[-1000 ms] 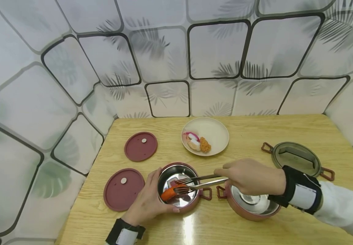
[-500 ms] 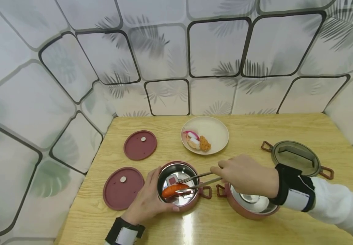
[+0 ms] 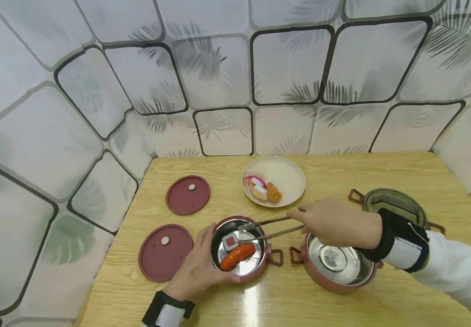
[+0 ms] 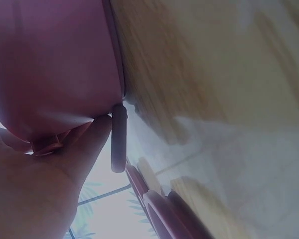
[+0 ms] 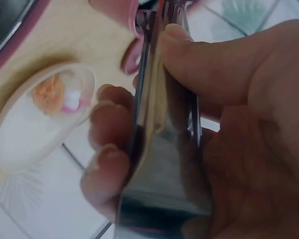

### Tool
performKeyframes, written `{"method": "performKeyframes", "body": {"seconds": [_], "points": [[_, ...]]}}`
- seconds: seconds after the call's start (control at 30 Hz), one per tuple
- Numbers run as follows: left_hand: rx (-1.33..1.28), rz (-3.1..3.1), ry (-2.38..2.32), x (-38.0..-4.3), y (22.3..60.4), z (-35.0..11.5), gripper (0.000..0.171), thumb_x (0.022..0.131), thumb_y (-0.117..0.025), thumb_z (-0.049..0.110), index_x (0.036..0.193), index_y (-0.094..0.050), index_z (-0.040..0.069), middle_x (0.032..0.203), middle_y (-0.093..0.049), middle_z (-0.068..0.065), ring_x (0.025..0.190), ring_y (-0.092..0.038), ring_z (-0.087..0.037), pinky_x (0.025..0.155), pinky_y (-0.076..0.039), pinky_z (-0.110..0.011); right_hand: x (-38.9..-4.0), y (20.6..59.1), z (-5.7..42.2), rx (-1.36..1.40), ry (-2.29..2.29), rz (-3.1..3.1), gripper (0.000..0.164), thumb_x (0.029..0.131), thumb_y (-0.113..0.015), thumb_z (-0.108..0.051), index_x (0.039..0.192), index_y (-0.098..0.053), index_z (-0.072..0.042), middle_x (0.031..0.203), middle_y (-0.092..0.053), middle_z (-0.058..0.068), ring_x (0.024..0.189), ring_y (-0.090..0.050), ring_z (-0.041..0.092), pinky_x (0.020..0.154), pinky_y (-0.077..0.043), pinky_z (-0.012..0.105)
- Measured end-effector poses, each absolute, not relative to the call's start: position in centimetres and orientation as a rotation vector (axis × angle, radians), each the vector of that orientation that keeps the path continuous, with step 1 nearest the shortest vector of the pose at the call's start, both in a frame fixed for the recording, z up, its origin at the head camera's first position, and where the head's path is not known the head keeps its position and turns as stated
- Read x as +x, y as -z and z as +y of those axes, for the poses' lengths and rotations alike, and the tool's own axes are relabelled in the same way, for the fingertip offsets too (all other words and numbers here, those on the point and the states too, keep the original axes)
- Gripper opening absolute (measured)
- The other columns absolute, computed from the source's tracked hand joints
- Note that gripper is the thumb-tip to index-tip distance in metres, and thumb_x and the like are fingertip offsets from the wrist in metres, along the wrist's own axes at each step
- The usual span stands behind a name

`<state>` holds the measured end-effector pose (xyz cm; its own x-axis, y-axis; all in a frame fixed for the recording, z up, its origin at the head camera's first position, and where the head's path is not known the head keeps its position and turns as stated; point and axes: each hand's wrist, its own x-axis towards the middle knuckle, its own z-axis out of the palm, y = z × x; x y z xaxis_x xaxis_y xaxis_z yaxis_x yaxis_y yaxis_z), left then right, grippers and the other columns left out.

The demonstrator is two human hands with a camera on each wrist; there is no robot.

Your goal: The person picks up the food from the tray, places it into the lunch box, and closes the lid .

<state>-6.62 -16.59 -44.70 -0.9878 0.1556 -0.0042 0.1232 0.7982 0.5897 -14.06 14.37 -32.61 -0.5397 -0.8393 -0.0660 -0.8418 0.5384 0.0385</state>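
My left hand (image 3: 200, 263) grips the left side of a small pink pot (image 3: 256, 274), the thumb along its near side; the left wrist view shows the pot's wall (image 4: 55, 59) close up. Inside the pot lie a scored red-orange sausage (image 3: 237, 257) and a white square piece with a red centre (image 3: 230, 242). My right hand (image 3: 327, 225) holds metal tongs (image 3: 278, 234), whose arms (image 5: 162, 149) fill the middle of the right wrist view. The tongs' tips are spread over the pot, beyond the sausage, with nothing pinched between them.
A larger pink pot (image 3: 333, 287) stands at right, partly under the right forearm. Behind it lies a glass lid (image 3: 395, 202). A cream plate (image 3: 286, 177) at the back bears fried chicken (image 3: 273, 193) and other food pieces. Two maroon lids (image 3: 188, 195) lie at left.
The tongs have let go of the sausage and their arms have spread. The sausage now lies in the small pot, nearer its front. The left hand has stayed in place.
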Motion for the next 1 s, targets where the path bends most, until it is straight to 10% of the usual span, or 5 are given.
{"method": "performKeyframes", "body": {"seconds": [0.4,1.0], "points": [[0.265,2.927,-0.961,-6.6,45.1,-16.7,0.129,0.041,-0.069,0.076,0.143,-0.007,0.028,0.141,-0.024,0.003,0.118,-0.043,-0.018,0.092,-0.043,-0.039,-19.9,34.0,17.7,-1.19,0.22,2.872,0.024,0.084,-0.062,-0.018,0.106,-0.057,-0.009,0.076,-0.056,-0.001,0.065,-0.052,0.009,0.056,-0.04,0.027],[0.257,2.945,-0.942,-6.5,45.0,-16.7,0.129,0.041,-0.067,0.077,0.143,-0.006,0.029,0.141,-0.024,0.003,0.117,-0.043,-0.018,0.09,-0.044,-0.04,-19.9,35.6,19.5,-0.999,0.157,2.798,0.03,0.084,-0.061,-0.019,0.108,-0.055,-0.003,0.076,-0.056,0.002,0.064,-0.054,0.012,0.051,-0.04,0.027]]}}
